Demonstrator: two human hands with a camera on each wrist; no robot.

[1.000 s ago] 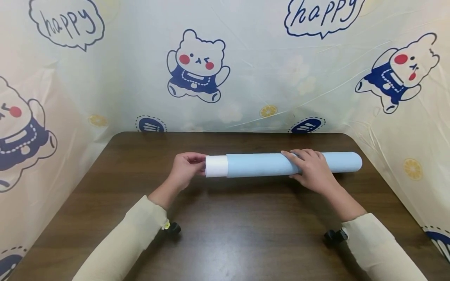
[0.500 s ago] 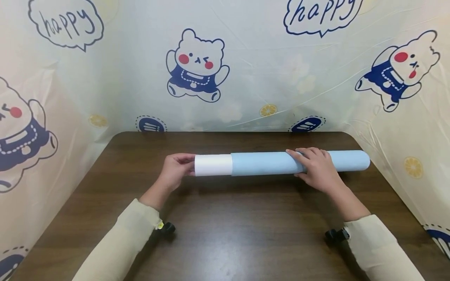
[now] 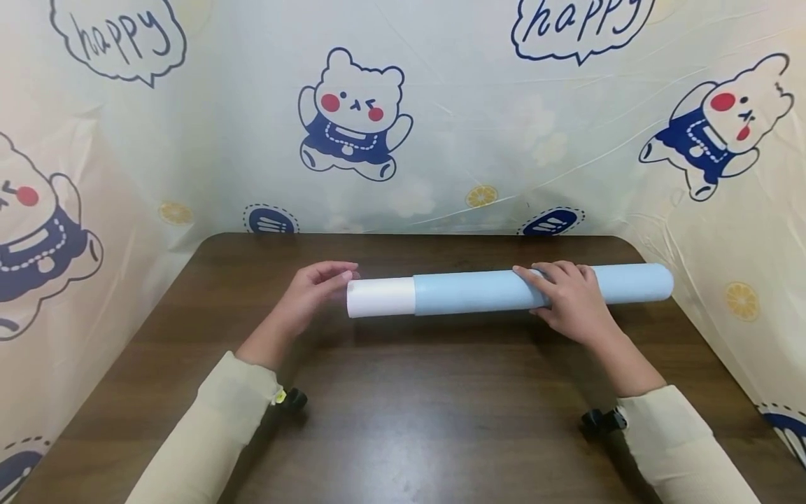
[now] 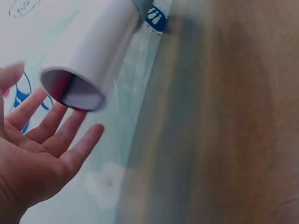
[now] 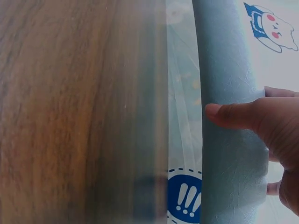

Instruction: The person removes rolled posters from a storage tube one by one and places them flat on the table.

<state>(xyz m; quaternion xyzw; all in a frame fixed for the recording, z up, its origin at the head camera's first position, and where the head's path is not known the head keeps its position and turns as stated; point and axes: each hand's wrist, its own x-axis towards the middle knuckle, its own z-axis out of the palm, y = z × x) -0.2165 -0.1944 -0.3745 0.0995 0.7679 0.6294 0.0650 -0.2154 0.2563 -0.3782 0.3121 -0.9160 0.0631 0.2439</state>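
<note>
Blue tube [image 3: 469, 292] is crosswise above the table [image 3: 403, 392], round end aimed approx 3 o'clock, angled a touch toward 2; white tube [image 3: 380, 297] pokes out of its 9 o'clock end, more or less in line. R hand [image 3: 569, 297] comes in from 5 o'clock and it's clamped on the blue tube, thumb on the near flank, fingers over the far side; right wrist view backs that up. L hand [image 3: 308, 294], out at 9 o'clock by the white tube's mouth, has nothing gripped: fingers apart, fanned just beside the rim in the left wrist view, some tips hidden behind it, so can't tell re contact. A reddish patch [image 4: 60, 86] shows inside that mouth, can't say what. Tubes look clear of the wood, tho the shadow's all there is to go on. Tech notes: seems to be about handling white vs blue lengthwise, so R's the anchor, firm but no squashing, walls prob thin. L wants a proper pinch on the rim, thumb vs fingers, before any shift. Work strictly along the 9–3 line, no levering to 12 or 6, else it'll prob bind at the join. Overlap inside isn't visible, so go slow w/ it, and support that 9 o'clock end asap.
</note>
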